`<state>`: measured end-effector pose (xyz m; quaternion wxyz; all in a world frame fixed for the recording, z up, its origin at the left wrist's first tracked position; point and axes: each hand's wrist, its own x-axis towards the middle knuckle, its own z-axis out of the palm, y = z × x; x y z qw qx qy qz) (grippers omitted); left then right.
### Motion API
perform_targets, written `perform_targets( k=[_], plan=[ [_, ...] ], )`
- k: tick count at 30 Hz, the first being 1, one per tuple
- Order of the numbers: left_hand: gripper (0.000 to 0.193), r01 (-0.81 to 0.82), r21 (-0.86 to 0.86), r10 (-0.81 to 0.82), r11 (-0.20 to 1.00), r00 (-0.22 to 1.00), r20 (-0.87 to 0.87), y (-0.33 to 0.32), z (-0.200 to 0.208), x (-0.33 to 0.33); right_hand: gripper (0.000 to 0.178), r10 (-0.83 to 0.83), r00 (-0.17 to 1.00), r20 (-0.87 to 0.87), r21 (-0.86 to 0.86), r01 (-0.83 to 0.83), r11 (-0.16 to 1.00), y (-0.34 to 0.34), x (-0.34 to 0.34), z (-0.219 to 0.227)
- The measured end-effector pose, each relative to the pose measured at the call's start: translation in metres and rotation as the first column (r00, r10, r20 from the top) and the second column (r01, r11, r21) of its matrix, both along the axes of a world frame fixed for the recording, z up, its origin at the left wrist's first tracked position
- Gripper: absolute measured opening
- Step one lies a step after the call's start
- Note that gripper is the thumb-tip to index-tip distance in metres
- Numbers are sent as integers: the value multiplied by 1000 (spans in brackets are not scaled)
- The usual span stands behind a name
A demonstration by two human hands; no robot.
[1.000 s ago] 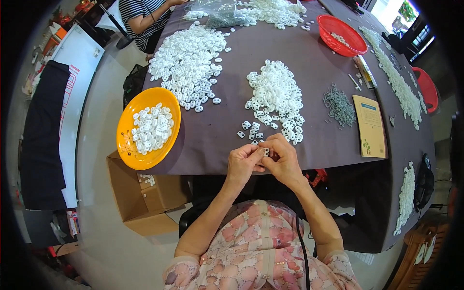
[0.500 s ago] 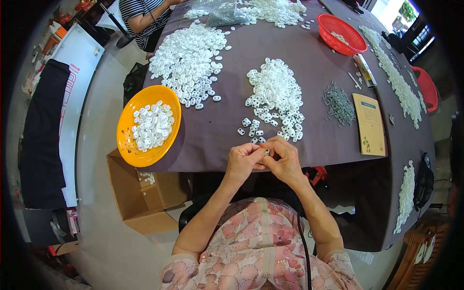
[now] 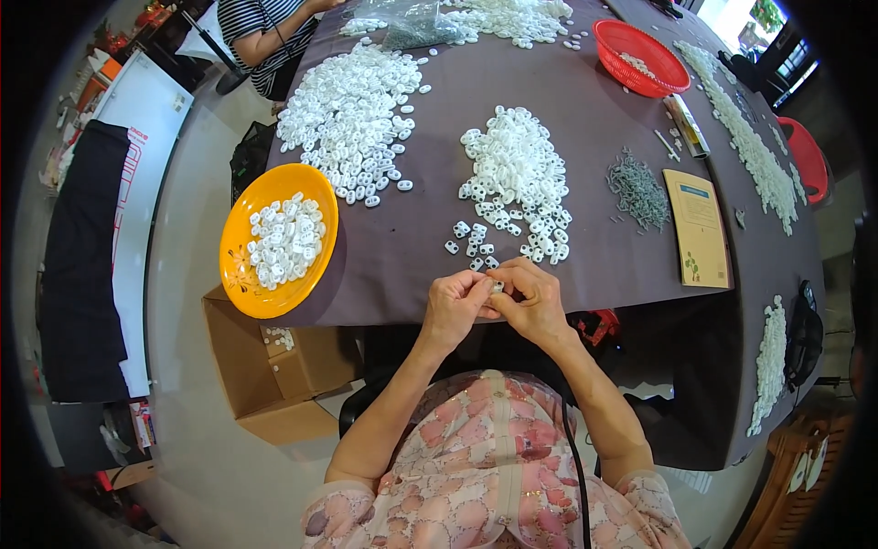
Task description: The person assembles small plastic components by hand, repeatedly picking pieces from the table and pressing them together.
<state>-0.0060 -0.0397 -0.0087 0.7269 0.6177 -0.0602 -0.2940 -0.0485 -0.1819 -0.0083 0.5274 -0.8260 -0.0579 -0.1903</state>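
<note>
At the table's near edge, my left hand (image 3: 454,308) and my right hand (image 3: 532,299) meet, fingers pinched around one small white plastic piece (image 3: 497,286) with dark holes. Part of that piece is hidden by the fingertips. Just beyond my hands lie several loose white pieces with dark holes (image 3: 476,240), at the near end of a larger white heap (image 3: 517,169). To the left, a yellow-orange bowl (image 3: 240,291) hangs a little over the table edge and holds similar white pieces (image 3: 286,240).
A big white heap (image 3: 352,110) covers the far left. On the right are small grey parts (image 3: 638,190), a tan booklet (image 3: 699,229), a thin box (image 3: 688,126) and a red basket (image 3: 615,66). Below the edge sits a cardboard box (image 3: 274,403). A person (image 3: 265,41) in stripes sits far left.
The view has shifted slightly. My hands stay together at the table edge, and the small white piece between the fingers has turned a little.
</note>
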Motion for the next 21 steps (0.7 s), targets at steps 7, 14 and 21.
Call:
perform_targets(
  k=[7, 14, 21],
  plan=[
    [18, -23, 18, 22, 1000, 999, 41, -1, 1, -3, 23, -32, 998, 58, -24, 34, 999, 2, -2, -6],
    [18, -73, -59, 76, 996, 996, 49, -3, -6, -6, 22, -29, 998, 47, 0, 29, 1000, 1, -1, -5],
    [17, -140, -88, 150, 986, 982, 114, 1, -2, -12, 23, 47, 999, -3, -28, -47, 998, 1, -4, 8]
  ],
)
